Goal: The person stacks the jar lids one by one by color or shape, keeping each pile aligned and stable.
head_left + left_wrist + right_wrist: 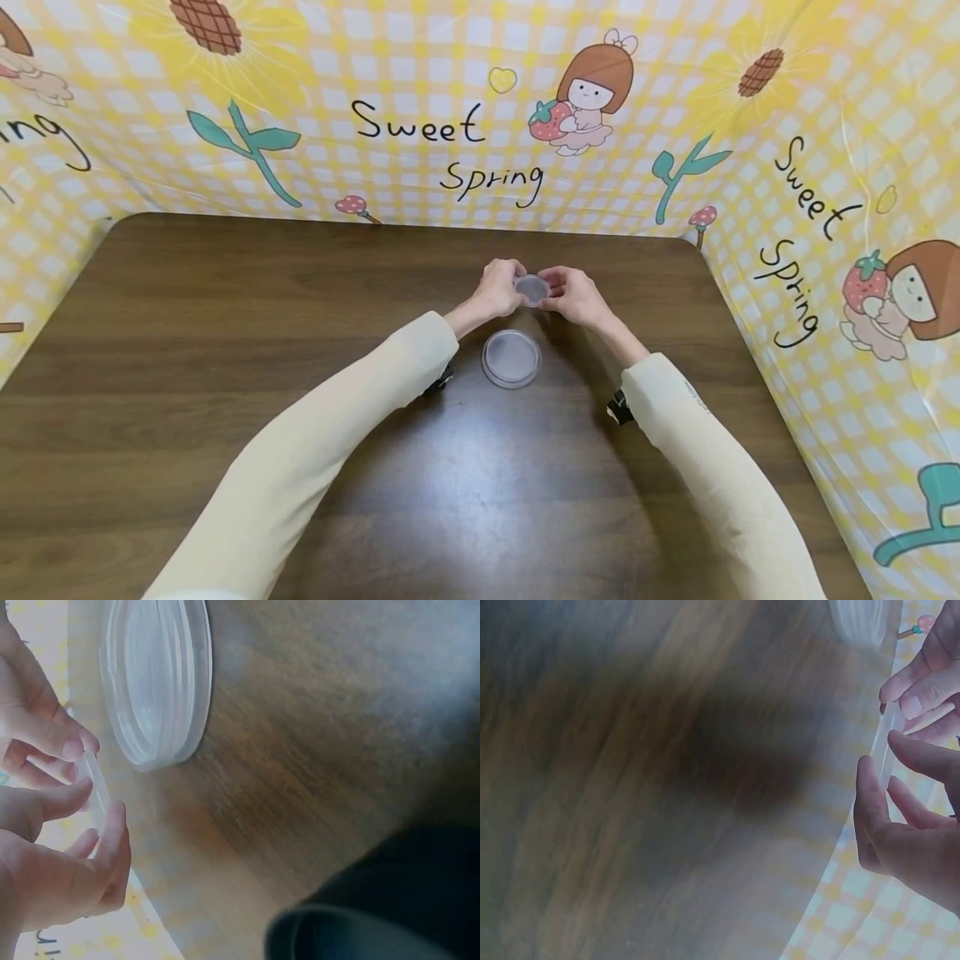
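Observation:
Both hands hold a small clear petri dish (532, 290) between them, raised over the far part of the table. My left hand (498, 287) pinches its left edge with thumb and fingers, and my right hand (573, 296) pinches the opposite edge. Edge-on in the left wrist view, the small dish (97, 799) looks thin and translucent between the fingertips. Nearer to me, between the forearms, a stack of larger clear petri dishes (512, 358) lies flat on the wood. Its nested rims show close up in the left wrist view.
The brown wooden table (225, 333) extends to both sides. Yellow checked cloth (420, 75) with printed figures and lettering hangs behind it and along the sides. A black band (619, 408) sits under the right sleeve.

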`<state>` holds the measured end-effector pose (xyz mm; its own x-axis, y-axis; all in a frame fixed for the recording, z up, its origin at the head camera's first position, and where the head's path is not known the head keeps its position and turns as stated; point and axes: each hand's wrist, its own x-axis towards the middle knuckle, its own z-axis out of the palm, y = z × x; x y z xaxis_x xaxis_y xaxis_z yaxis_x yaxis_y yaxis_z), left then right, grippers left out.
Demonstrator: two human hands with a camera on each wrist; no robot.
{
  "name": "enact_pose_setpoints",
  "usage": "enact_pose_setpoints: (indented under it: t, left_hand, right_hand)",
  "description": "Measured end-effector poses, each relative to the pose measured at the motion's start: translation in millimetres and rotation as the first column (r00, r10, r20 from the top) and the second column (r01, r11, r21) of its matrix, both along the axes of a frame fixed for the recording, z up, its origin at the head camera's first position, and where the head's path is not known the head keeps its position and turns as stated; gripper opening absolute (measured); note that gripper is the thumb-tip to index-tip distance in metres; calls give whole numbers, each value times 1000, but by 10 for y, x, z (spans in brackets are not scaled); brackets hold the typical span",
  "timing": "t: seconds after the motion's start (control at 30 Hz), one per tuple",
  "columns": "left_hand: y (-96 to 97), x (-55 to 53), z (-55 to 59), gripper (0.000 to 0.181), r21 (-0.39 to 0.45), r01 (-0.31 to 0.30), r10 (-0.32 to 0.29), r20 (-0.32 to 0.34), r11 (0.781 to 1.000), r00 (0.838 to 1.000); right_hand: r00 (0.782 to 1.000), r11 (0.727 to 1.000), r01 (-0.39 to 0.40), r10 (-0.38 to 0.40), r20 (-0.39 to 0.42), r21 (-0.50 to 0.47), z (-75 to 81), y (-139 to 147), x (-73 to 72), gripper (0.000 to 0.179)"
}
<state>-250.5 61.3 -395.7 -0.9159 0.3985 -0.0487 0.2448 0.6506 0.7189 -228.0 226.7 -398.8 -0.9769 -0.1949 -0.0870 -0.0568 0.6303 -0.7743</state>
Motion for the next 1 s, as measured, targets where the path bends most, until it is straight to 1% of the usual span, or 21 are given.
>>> enact_pose_setpoints:
  t: [0.07, 0.2, 0.37, 0.53, 0.63, 0.8, 1.0]
  left_hand:
    - [-23, 14, 17, 42, 8, 6, -6, -4, 1000, 1000]
    - [-89, 28, 37, 41, 26, 18, -17, -34, 999, 999]
    - [-172, 80, 49, 41, 51, 39, -38, -33, 998, 999]
    - [-213, 182, 87, 41, 46, 33, -32, -27, 998, 999]
    - [-236, 266, 104, 41, 43, 28, -28, -20, 999, 999]
    - [-255, 395, 74, 40, 63, 45, -43, -31, 997, 999]
    - [-305, 504, 36, 38, 61, 67, -64, -41, 996, 997]
  right_hand:
    - [1000, 1000, 3, -3, -2, 1, 13, -13, 24, 46]
    - [1000, 1000, 1, -1, -15, -10, 30, -46, 74, 46]
    - [999, 1000, -15, 14, -35, -13, 46, -86, 154, 45]
    - [998, 999, -20, 17, -65, -39, 61, -110, 245, 44]
    - [997, 999, -30, 27, -75, -39, 72, -113, 311, 44]
    - [997, 999, -36, 35, -73, -7, 81, -110, 428, 43]
    - [996, 998, -56, 56, -63, 7, 75, -127, 530, 43]
